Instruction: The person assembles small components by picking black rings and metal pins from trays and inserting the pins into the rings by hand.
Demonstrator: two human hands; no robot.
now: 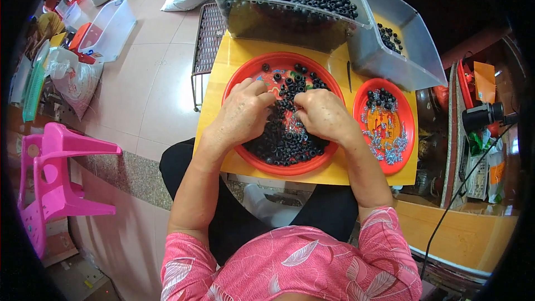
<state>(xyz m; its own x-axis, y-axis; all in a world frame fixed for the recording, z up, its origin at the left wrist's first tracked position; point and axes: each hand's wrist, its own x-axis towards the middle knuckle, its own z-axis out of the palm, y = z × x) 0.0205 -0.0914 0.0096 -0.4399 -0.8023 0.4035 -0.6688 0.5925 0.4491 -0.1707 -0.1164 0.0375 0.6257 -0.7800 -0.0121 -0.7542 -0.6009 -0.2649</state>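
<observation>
My left hand [241, 110] and my right hand [325, 112] face each other over a round red tray [245, 71] on the yellow tabletop. Small black ring-shaped plastic parts [285, 144] lie heaped in the tray, thickest toward its near side. The fingers of both hands are bent and pinched together just above the parts. Whatever sits between the fingertips is hidden by the hands. To the right, a smaller red oval tray [414, 128] holds tiny clear-blue pieces [392, 150] and a cluster of black parts [381, 99].
A large clear bin [290, 25] full of black parts stands beyond the tray. Beside it, another clear bin [390, 67] contains a few. A thin dark tool [349, 76] lies between bin and trays. A pink plastic stool [61, 167] is on the floor at left.
</observation>
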